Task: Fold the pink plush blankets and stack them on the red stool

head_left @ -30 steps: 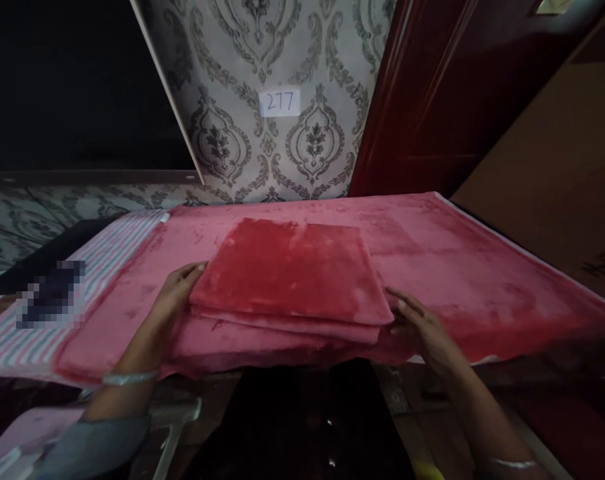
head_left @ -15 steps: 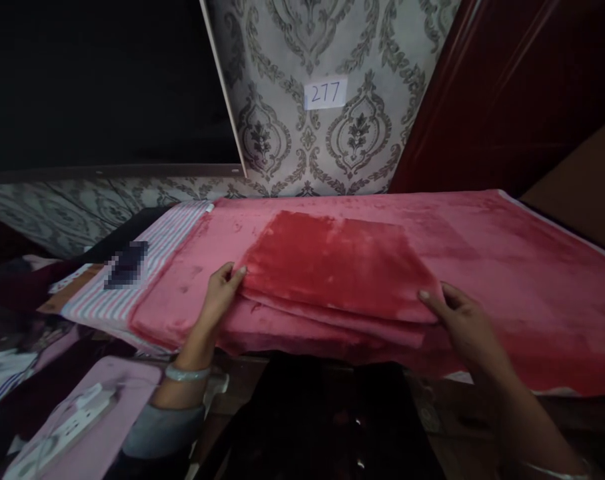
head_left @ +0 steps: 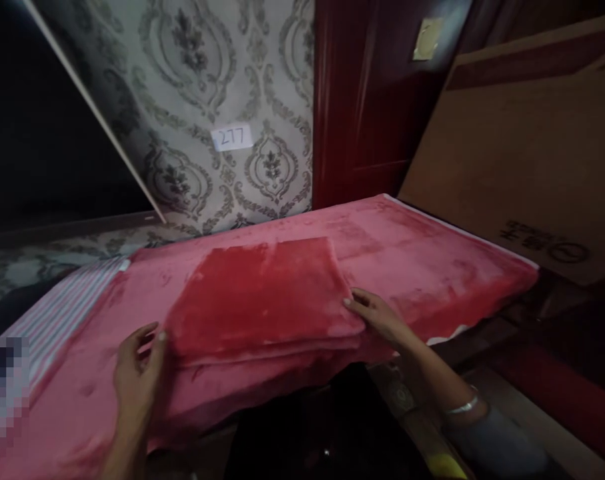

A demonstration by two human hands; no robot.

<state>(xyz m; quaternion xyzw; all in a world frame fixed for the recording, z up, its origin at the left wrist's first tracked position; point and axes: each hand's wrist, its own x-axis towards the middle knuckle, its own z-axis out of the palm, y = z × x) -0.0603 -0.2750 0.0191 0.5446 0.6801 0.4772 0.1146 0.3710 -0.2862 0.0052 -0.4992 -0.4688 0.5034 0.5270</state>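
A folded red plush cloth [head_left: 262, 293] lies flat on a larger pink plush blanket [head_left: 407, 247], its layers showing along the near edge. My left hand [head_left: 138, 373] is beside the cloth's near left corner, thumb and fingers apart with a gap between them; the thumb is at the cloth's edge, and whether it touches I cannot tell. At the opposite side, my right hand [head_left: 377, 319] pinches the right edge near the front corner, thumb on top.
A striped cloth [head_left: 67, 300] lies left of the blanket. Behind stand a patterned wall with a paper label [head_left: 231, 137] and a dark screen [head_left: 47, 133]. A large cardboard box [head_left: 522, 147] leans at the right, beside a dark red door [head_left: 362, 100].
The view has swung to the right, bringing more of the box into sight. My left hand has let go of the cloth's left corner, and the raised front edge has settled flatter.
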